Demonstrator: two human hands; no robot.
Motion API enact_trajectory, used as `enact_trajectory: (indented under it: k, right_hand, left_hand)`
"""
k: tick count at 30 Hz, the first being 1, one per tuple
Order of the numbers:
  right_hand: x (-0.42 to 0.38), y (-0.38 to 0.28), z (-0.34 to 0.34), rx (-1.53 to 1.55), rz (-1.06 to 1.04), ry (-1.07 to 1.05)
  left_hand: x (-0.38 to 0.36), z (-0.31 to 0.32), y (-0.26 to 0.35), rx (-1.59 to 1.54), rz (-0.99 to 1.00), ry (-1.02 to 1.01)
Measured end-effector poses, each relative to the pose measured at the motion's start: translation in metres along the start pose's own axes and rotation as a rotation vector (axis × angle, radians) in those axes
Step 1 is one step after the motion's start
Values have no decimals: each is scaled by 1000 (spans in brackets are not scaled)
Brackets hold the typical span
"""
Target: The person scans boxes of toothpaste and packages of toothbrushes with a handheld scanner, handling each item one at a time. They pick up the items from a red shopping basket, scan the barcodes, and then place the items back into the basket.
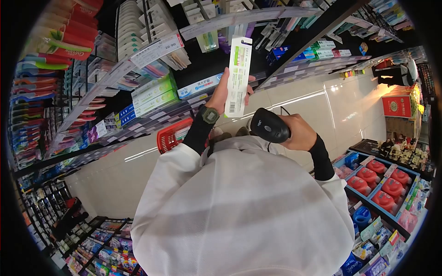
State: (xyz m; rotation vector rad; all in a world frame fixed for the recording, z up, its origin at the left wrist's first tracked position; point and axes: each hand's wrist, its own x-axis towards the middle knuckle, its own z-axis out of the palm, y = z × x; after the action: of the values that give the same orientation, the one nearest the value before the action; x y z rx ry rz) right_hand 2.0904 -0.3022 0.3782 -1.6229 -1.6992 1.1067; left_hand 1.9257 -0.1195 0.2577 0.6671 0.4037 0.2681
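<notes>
The shelf edge [317, 68] runs behind the pack [239, 76] on a slant, out to both sides of it; a second rail [267, 14] crosses beyond the pack's upper end, with a narrow gap between. To the pack's right, past the shelf edge, bare floor [294, 92] opens wide. To its left, on the shelf, sit a blue-white box [200, 86] and, farther off, green boxes [156, 94]. Below and left of it is the red basket [165, 140].

The pack lies across the left hand [222, 92], printed side up, barcode at the lower end. The thumb presses along its left edge and fingertips show at its right edge, clamping it; both ends jut past them. Just below and right of the pack, apart from it, is the scanner [270, 125], gripped by the right hand [300, 132], whose fingers are mostly hidden.
</notes>
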Motion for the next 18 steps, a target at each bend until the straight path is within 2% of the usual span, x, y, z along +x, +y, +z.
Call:
enact_trajectory:
  k: [11, 14, 16, 17, 18]
  right_hand:
    - [23, 9, 9, -125, -42, -84]
    - [28, 11, 11, -63, -81, -40]
    - [30, 32, 19, 8, -141, 3]
    - [31, 39, 24, 87, -193, 46]
    - [33, 41, 29, 85, -199, 46]
  left_hand:
    - [-10, -1, -2, -74, -3, 31]
    - [-12, -11, -8, -253, -5, -45]
    - [-19, -21, -16, -151, 80, 1]
    - [-26, -20, -16, -28, 103, 93]
    - [-25, -12, -21, 59, 264, 259]
